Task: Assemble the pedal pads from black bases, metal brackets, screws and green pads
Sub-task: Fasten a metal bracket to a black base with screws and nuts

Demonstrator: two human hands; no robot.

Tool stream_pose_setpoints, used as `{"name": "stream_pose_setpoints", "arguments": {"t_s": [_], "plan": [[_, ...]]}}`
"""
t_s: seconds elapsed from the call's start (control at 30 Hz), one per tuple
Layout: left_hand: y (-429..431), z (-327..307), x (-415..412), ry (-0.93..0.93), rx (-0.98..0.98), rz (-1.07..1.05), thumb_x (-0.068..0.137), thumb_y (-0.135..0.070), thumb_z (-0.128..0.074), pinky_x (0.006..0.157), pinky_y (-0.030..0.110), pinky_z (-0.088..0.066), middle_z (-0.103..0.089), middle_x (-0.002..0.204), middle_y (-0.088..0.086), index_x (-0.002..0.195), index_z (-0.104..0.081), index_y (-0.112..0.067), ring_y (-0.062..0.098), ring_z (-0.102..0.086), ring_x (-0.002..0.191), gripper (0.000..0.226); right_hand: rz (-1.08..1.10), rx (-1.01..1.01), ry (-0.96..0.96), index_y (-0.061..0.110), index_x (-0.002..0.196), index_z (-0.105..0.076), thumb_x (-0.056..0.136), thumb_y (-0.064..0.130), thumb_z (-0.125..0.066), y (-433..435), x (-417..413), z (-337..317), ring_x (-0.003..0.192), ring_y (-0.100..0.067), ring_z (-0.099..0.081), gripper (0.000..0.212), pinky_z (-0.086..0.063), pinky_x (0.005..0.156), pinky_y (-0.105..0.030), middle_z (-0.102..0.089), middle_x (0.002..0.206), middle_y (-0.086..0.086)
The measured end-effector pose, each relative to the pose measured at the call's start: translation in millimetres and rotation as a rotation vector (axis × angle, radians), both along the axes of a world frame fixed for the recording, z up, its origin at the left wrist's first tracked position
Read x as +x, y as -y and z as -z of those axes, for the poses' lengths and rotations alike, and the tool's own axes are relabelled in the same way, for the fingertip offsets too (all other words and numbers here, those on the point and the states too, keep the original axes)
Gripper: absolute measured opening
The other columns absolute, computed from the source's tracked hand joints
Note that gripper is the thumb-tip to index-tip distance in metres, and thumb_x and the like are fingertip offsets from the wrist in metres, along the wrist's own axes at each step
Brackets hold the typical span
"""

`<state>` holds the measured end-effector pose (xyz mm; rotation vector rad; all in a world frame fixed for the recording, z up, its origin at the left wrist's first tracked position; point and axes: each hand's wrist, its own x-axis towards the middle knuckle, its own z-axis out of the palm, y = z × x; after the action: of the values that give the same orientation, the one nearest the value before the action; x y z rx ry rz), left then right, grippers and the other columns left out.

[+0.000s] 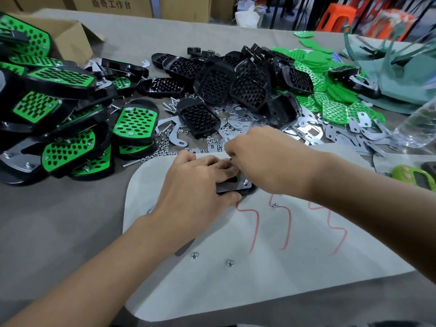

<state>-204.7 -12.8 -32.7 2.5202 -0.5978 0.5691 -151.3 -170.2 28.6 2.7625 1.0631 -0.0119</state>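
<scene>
Single wide-angle camera worn on my head, facing forward and down across the table (59, 220), near enough that my left hand (191, 190) and right hand (266, 161) sit large at frame centre, forearms from the lower corners, cartons (113, 5) and orange stool (337, 15) far along the top edge

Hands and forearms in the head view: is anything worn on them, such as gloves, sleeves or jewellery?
Nothing visible. The left hand and right hand are bare: no gloves, no watch, no rings that show. Both forearms are uncovered to the frame edge; no sleeve shows.
</scene>
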Motion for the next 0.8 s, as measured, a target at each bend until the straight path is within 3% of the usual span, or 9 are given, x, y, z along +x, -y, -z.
{"name": "stream_pose_setpoints", "arguments": {"t_s": [0.07, 0.17, 0.27, 0.33, 0.47, 0.57, 0.67, 0.8], "plan": [[0.5, -0.2, -0.7, -0.022, -0.005, -0.015, 0.063, -0.044, -0.075, 0.074, 0.036, -0.032, -0.075, 0.081, -0.01, 0.086, -0.083, -0.025, 0.006, -0.032, 0.078, 0.031, 0.007, -0.018, 0.001, 0.02, 0.079, -0.033, 0.087, 0.01, -0.054, -5.1, -5.6, 2.2, 0.054, -0.02, -0.029, 0.024, -0.022, 0.05, -0.035, -0.03, 0.066, 0.002], [-0.3, 1.4, -1.4, -0.082, -0.004, -0.026, 0.07, -0.046, -0.069, 0.08, 0.036, -0.033, -0.072, 0.082, -0.015, 0.089, -0.083, -0.031, 0.006, -0.041, 0.079, 0.028, 0.059, -0.019, 0.023, 0.02, 0.07, -0.021, 0.084, 0.011, -0.054, -12.8, -9.9, 1.9, 0.065, -0.027, -0.037, 0.037, -0.031, 0.058, -0.035, -0.03, 0.07, 0.0], [-0.6, 2.4, -0.8, -0.062, -0.024, -0.017, 0.069, -0.045, -0.072, 0.076, 0.034, -0.031, -0.072, 0.082, -0.014, 0.087, -0.082, -0.032, 0.002, -0.025, 0.074, 0.024, 0.067, -0.018, 0.051, 0.019, 0.068, -0.014, 0.083, 0.012, -0.054, -14.9, -11.4, 5.5, 0.07, -0.028, -0.037, 0.044, -0.027, 0.055, -0.034, -0.029, 0.072, -0.001], [-0.7, 3.0, -0.6, -0.042, -0.046, -0.004, 0.066, -0.044, -0.075, 0.074, 0.035, -0.03, -0.074, 0.084, -0.012, 0.087, -0.083, -0.027, -0.001, -0.022, 0.075, 0.028, 0.102, 0.021, 0.034, 0.018, 0.067, -0.025, 0.086, 0.014, -0.056, -10.4, -11.2, 4.3, 0.064, -0.028, -0.036, 0.037, -0.023, 0.05, -0.032, -0.031, 0.067, 0.0], [-0.1, 3.3, -1.9, -0.077, -0.075, 0.004, 0.065, -0.042, -0.076, 0.081, 0.036, -0.031, -0.078, 0.094, -0.007, 0.087, -0.083, -0.023, 0.002, -0.055, 0.085, 0.03, 0.337, 0.359, -0.077, 0.016, 0.063, -0.048, 0.095, 0.03, -0.054, 27.3, -22.3, 0.7, 0.059, -0.024, -0.048, 0.036, -0.041, 0.055, -0.04, -0.05, 0.055, -0.004], [1.3, 4.0, -0.8, -0.112, -0.1, -0.026, 0.068, -0.042, -0.079, 0.087, 0.029, -0.029, -0.078, 0.11, -0.007, 0.096, -0.083, -0.025, 0.0, -0.051, 0.105, 0.033, 0.41, 0.311, -0.186, 0.028, 0.076, -0.059, 0.089, 0.036, -0.064, 57.1, -49.4, 6.6, 0.066, -0.017, -0.054, 0.016, -0.044, 0.063, -0.034, -0.065, 0.068, 0.006], [0.1, 5.4, -1.4, -0.124, -0.084, -0.02, 0.068, -0.041, -0.083, 0.088, 0.026, -0.028, -0.076, 0.115, -0.005, 0.101, -0.082, -0.025, 0.0, -0.047, 0.11, 0.037, 0.37, 0.323, -0.184, 0.026, 0.083, -0.063, 0.089, 0.027, -0.067, 62.7, -67.9, 20.5, 0.07, -0.024, -0.05, 0.008, -0.038, 0.083, -0.032, -0.06, 0.066, 0.008], [-0.6, 2.8, -3.6, -0.115, -0.085, -0.036, 0.069, -0.044, -0.081, 0.09, 0.027, -0.028, -0.076, 0.114, -0.007, 0.102, -0.082, -0.025, 0.0, -0.049, 0.109, 0.039, 0.408, 0.396, -0.208, 0.028, 0.08, -0.062, 0.098, 0.022, -0.054, 58.4, -72.4, 25.9, 0.091, -0.04, -0.056, 0.021, -0.032, 0.078, -0.031, -0.057, 0.064, 0.002]]}}
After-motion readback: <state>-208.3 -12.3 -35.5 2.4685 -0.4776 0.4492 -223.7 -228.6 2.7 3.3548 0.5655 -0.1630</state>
